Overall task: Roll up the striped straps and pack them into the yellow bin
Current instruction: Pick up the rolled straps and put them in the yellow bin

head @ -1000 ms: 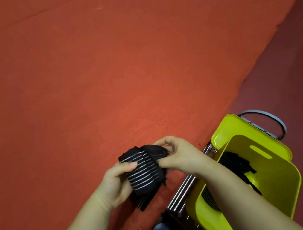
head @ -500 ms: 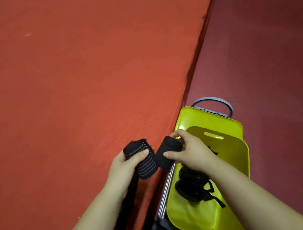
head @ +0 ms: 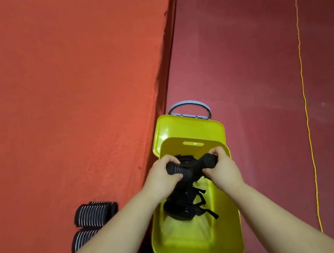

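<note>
Over the open yellow bin (head: 190, 242), my left hand (head: 160, 177) grips a rolled black strap with white stripes (head: 179, 171). My right hand (head: 222, 167) grips a second rolled black strap (head: 209, 160). Both rolls hang just above the bin's far end, close together. Inside the bin lies a heap of black straps (head: 184, 206) with loose ends. Two more striped straps (head: 92, 215) lie on the orange surface to the left of my left forearm.
The bin's yellow lid (head: 185, 127) stands open at the far end, with a grey handle (head: 189, 104) behind it. The raised orange surface (head: 58, 88) ends beside the bin. A yellow cord (head: 306, 105) runs along the dark red floor at right.
Both hands have carried the two rolled straps rightwards, from beside the bin to over its opening. The view has swung right, bringing the straps on the orange surface into sight.
</note>
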